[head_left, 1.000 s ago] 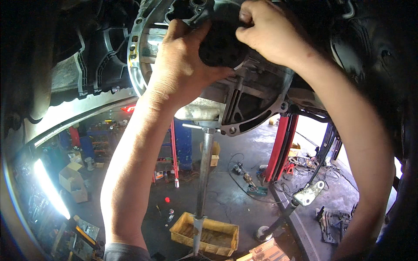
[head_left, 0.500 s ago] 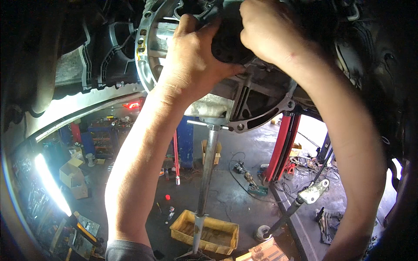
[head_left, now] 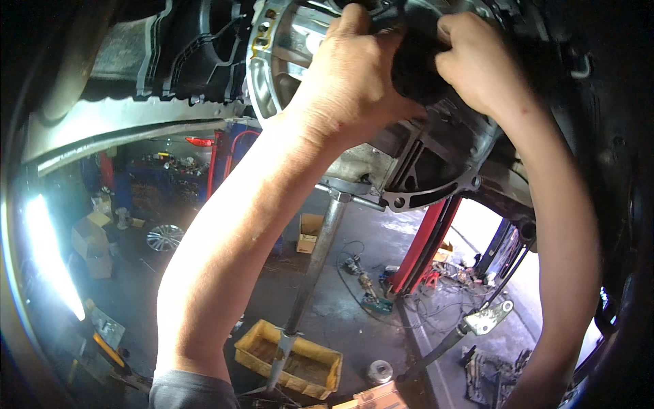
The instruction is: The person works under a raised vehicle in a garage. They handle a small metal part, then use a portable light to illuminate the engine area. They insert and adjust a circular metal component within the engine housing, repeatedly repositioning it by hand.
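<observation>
Overhead, a cast metal housing (head_left: 266, 82) with a bolt-holed rim hangs under the vehicle. My left hand (head_left: 357, 85) is wrapped around the left side of a dark round part (head_left: 417, 68) inside it, thumb reaching along the lower edge. My right hand (head_left: 480, 58) is curled at the right of that part, fingertips in shadow; what they hold is hard to make out. Below the housing stands a vertical steel support pole (head_left: 315, 266) with a crossbar.
Left: a bright work light (head_left: 54, 255), cardboard box (head_left: 92, 249) and spoked wheel (head_left: 163, 237). Below: a yellow tub (head_left: 248, 341). Right: red lift post (head_left: 426, 242), scattered hoses and tools (head_left: 368, 296), a metal bracket on a shaft (head_left: 490, 317) and removed parts (head_left: 480, 375).
The view has shifted, so the housing and both hands appear farther right in the picture and the wheel has come into sight. Both hands remain at the dark round part.
</observation>
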Demonstrator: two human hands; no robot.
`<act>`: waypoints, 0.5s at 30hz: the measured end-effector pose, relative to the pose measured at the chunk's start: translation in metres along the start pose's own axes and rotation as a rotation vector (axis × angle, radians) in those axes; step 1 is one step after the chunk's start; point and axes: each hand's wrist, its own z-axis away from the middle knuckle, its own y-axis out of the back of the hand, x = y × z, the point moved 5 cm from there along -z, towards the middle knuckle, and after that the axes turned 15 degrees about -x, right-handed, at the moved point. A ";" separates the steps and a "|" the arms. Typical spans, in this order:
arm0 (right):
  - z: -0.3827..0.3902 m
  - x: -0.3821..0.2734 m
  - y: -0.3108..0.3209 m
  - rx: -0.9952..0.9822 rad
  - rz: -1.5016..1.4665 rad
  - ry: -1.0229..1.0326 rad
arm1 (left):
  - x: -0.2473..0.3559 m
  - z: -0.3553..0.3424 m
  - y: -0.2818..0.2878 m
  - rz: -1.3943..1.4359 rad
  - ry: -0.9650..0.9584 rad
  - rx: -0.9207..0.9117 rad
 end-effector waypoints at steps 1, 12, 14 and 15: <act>0.001 -0.001 0.002 0.066 0.024 0.052 | -0.001 0.000 -0.001 -0.007 0.016 0.011; -0.008 -0.003 0.000 0.001 0.230 -0.013 | -0.004 -0.004 -0.004 0.038 0.032 0.044; -0.009 -0.002 -0.002 0.018 0.217 0.006 | -0.002 -0.004 -0.003 0.055 0.029 0.045; -0.010 0.000 -0.004 0.008 0.200 0.002 | -0.001 -0.005 -0.003 0.028 0.047 0.014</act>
